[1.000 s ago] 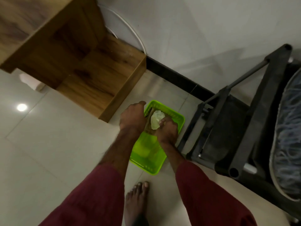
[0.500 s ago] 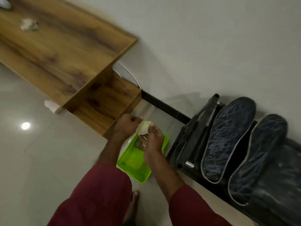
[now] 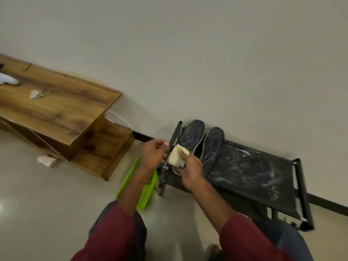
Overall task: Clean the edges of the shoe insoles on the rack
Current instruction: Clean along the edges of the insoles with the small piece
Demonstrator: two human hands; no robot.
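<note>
Apparently the wiping has barely begun. Left of centre, above the tray (image 3: 144,187), the left hand (image 3: 153,154) is curled; whether it holds anything I cannot tell. The right hand (image 3: 190,171) grips a cloth (image 3: 176,156) at the lower end of the left insole (image 3: 192,136). It and the right insole (image 3: 213,146) lie mid-frame, side by side on the rack (image 3: 254,178), long axes running up-frame and leaning slightly right. Their pale edges look undone.

Near end of left insole (image 3: 192,136) hidden behind my right hand (image 3: 190,170) and the cloth (image 3: 176,155) it grips. Green tray (image 3: 126,180) partly covered by my left forearm (image 3: 138,187). On my left hand (image 3: 153,154), fingertips blurred; grip unclear. White object (image 3: 7,80) cut by left edge.
</note>
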